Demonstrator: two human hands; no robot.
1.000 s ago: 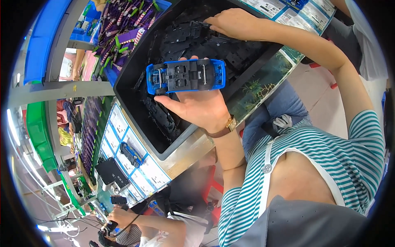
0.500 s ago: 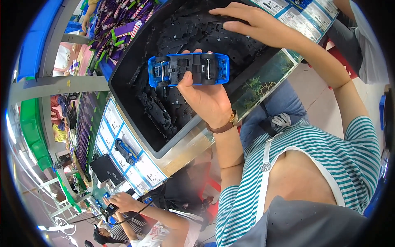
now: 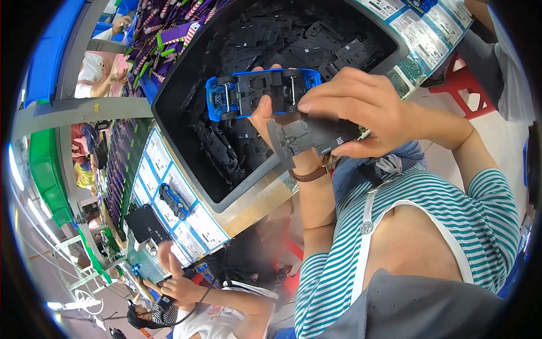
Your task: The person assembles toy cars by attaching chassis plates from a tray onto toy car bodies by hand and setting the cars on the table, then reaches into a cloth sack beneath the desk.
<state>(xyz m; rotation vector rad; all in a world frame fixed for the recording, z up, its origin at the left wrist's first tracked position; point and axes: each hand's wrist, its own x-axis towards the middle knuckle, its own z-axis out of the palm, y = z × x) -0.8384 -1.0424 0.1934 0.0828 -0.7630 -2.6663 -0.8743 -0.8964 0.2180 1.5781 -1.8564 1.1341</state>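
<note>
Upside down in my left hand (image 3: 264, 116) lies a blue toy car (image 3: 259, 93), its wheels, axles and black inner parts facing up. My left thumb presses on its near side, and the fingertips wrap round the far edge. My right hand (image 3: 367, 113) grips a flat black plastic chassis plate (image 3: 316, 135) by one end, close over the car's right end. The plate's free end is blurred and overlaps my left palm and wrist in view. Below both hands is a black bin (image 3: 217, 198) with many similar black plates (image 3: 254, 42).
Purple parts with striped pieces (image 3: 175, 37) are heaped beyond the bin. Another blue car (image 3: 174, 200) and a black box (image 3: 145, 223) rest on printed sheets (image 3: 200, 231) at left. A co-worker's hand (image 3: 183, 289) is at lower left. A red stool (image 3: 460, 87) stands at right.
My right hand has come from over the bin, where it was open and empty, down toward the car, bringing a black chassis plate. My left hand and the car have barely moved.
</note>
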